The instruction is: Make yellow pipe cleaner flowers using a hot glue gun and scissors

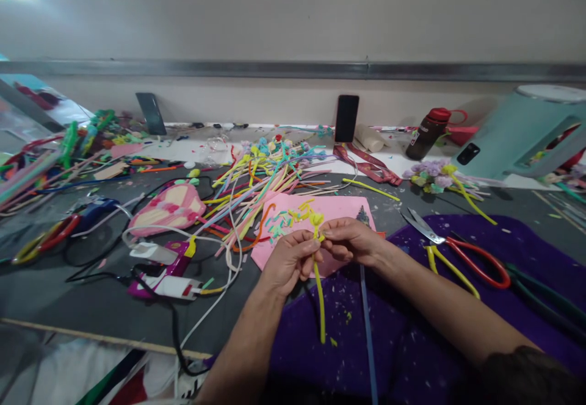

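Pinched in the fingertips of my left hand (293, 260) is a yellow pipe cleaner (321, 307), its long stem hanging down and a small yellow flower-like head (315, 218) standing above. My right hand (351, 240) meets it from the other side, fingers closed at the base of that head. Both hands are over a pink sheet (354, 205) scattered with short teal and yellow pipe cleaner pieces (280, 225). A dark, bushy-tipped piece (362, 214) lies on the sheet by my right hand. Below, a blue stem (367, 326) runs across the purple cloth (302, 347).
Red-handled scissors (476, 261) lie right, beside green-handled pliers (544, 298). Left are purple-and-white glue guns (167, 283) with trailing cords and a pink heart-shaped piece (167, 208). Behind are piled pipe cleaners (270, 176), a phone (347, 118), a bottle (425, 135) and a teal container (526, 130).
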Tool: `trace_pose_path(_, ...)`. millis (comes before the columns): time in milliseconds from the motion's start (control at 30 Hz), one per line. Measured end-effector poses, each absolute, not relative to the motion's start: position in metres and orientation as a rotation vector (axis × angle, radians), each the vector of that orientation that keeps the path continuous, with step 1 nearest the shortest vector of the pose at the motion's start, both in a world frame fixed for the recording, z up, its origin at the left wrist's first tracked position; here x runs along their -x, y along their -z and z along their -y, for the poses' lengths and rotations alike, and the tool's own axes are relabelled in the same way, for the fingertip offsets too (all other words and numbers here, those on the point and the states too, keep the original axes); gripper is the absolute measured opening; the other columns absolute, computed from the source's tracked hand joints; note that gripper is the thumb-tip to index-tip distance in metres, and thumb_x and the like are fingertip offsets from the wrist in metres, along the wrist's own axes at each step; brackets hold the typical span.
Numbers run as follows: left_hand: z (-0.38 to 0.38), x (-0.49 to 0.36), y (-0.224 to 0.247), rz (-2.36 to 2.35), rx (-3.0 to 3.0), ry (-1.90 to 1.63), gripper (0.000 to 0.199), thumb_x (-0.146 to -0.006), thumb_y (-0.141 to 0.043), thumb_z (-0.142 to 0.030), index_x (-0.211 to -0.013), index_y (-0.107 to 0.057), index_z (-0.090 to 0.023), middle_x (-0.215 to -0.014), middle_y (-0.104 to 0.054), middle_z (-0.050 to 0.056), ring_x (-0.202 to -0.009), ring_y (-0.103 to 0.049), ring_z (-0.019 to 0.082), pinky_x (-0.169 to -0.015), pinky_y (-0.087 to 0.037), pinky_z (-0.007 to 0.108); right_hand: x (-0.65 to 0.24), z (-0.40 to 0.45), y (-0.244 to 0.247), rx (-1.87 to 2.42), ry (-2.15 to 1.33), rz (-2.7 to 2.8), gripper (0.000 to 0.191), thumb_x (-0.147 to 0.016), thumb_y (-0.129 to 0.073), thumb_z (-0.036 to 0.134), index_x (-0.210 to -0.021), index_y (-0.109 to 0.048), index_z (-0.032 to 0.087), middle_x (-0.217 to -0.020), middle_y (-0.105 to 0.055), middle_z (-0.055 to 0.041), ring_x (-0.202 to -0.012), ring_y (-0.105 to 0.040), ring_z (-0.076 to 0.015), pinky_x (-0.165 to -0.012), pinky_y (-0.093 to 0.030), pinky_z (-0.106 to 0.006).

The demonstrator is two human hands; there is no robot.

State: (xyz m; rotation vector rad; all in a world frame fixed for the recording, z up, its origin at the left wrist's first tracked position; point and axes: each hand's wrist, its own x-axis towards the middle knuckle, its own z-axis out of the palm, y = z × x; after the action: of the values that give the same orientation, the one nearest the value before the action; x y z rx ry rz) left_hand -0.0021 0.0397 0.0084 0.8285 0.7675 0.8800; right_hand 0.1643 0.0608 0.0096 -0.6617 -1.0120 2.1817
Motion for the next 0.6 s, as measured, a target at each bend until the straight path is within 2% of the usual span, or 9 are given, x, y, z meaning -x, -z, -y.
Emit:
trace_pose_path(100, -0.0397, 0.0021, -0.009, -0.774, -0.837, -0.875, 0.014, -0.069, -0.063, -0.024, -0.067, -0.055, -0.012, -0.053, -0.062, 0.0, -0.025, -0.036, 0.002, -0.025, -0.022, 0.013, -0.1628, -0.0598, -0.0098, 0.693, -2.164, 0.975, 0.017, -0.067, -0.064, 0.025, -0.071, -0.058, 0.009, -0.054, -0.055, 0.0026, -0.03, -0.036, -0.0012, -0.027, -0.024, -0.013)
trace_pose_path(200, -0.0394, 0.0015, -0.0097, -0.795, -0.837, -0.871, 0.015, -0.069, -0.064, -0.025, -0.068, -0.054, -0.013, -0.053, -0.062, 0.0, -0.025, -0.036, 0.002, -0.025, -0.023, 0.013, -0.1629, -0.0599, -0.0108, 0.733, -2.132, 0.987, 0.017, -0.067, -0.064, 0.026, -0.069, -0.057, 0.01, -0.05, -0.053, 0.0034, -0.03, -0.035, -0.0015, -0.028, -0.021, -0.013)
trace_pose_path(333, -0.0393, 0.0008, -0.0106, -0.83, -0.842, -0.882, 0.017, -0.067, -0.065, -0.026, -0.067, -0.053, -0.014, -0.052, -0.062, -0.001, -0.025, -0.035, 0.002, -0.025, -0.024, 0.013, -0.1652, -0.0618, -0.0131, 0.775, -2.126, 1.028, 0.018, -0.066, -0.065, 0.026, -0.066, -0.054, 0.011, -0.042, -0.043, 0.0074, -0.029, -0.028, -0.0009, -0.028, -0.015, -0.013)
trace_pose_path(433, -0.0393, 0.0011, -0.0115, -0.819, -0.855, -0.888, 0.017, -0.068, -0.064, -0.025, -0.066, -0.052, -0.013, -0.052, -0.062, -0.001, -0.025, -0.035, 0.002, -0.025, -0.023, 0.012, -0.1662, -0.0622, -0.0139, 0.758, -2.15, 1.028, 0.017, -0.066, -0.064, 0.025, -0.067, -0.053, 0.012, -0.043, -0.038, 0.0095, -0.029, -0.022, 0.0005, -0.029, -0.012, -0.013)
trace_pose_path(600, -0.0381, 0.0016, -0.0146, -0.821, -0.896, -0.871, 0.018, -0.067, -0.065, -0.024, -0.066, -0.052, -0.013, -0.052, -0.062, 0.0, -0.026, -0.038, 0.003, -0.026, -0.023, 0.012, -0.1615, -0.0591, -0.0136, 0.742, -2.168, 1.061, 0.017, -0.065, -0.062, 0.026, -0.068, -0.053, 0.012, -0.049, -0.042, 0.0087, -0.029, -0.018, 0.0017, -0.029, -0.012, -0.013)
